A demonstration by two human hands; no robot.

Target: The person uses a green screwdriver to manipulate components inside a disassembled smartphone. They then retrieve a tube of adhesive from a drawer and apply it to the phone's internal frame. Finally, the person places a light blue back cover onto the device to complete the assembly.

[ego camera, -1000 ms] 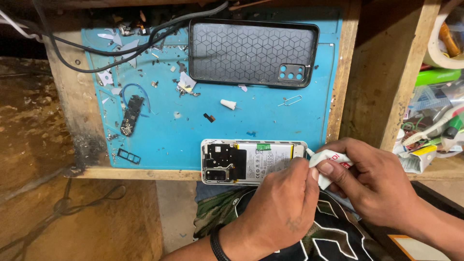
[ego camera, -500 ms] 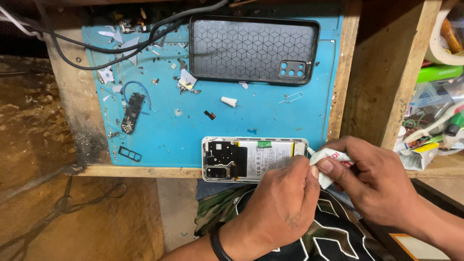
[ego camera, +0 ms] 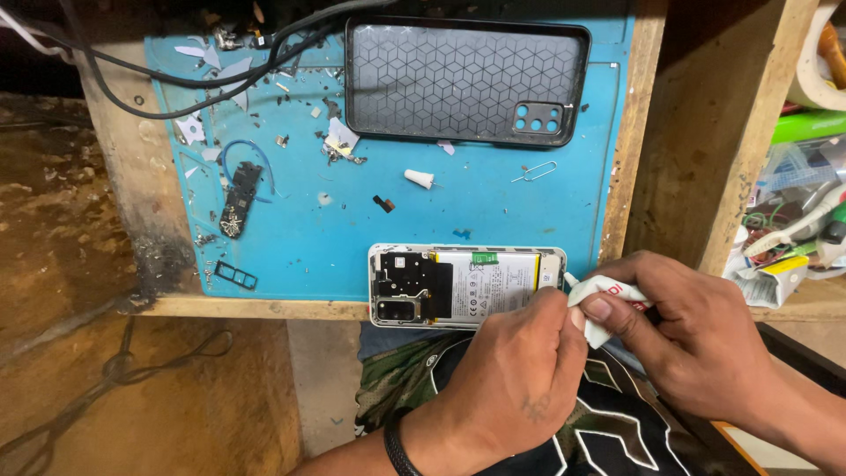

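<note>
Blue mat (ego camera: 300, 234); opened phone (ego camera: 465, 286) at its front edge, steadied by left hand (ego camera: 515, 375); white tube (ego camera: 602, 300) pinched in right hand (ego camera: 696, 339), nozzle at phone's right end; case (ego camera: 467, 81) at rear edge.

Two hands: left hand (ego camera: 515, 388), right hand (ego camera: 696, 339). One opened phone (ego camera: 467, 285), back off. One small white tube (ego camera: 604, 295). One patterned back cover (ego camera: 467, 81). One blue mat (ego camera: 300, 225). One white nozzle cap (ego camera: 419, 179). One wire pin (ego camera: 535, 172). One small circuit board (ego camera: 240, 199). One card tray (ego camera: 233, 275). Two dark cables (ego camera: 132, 79). Paper scraps too scattered to count.
</note>
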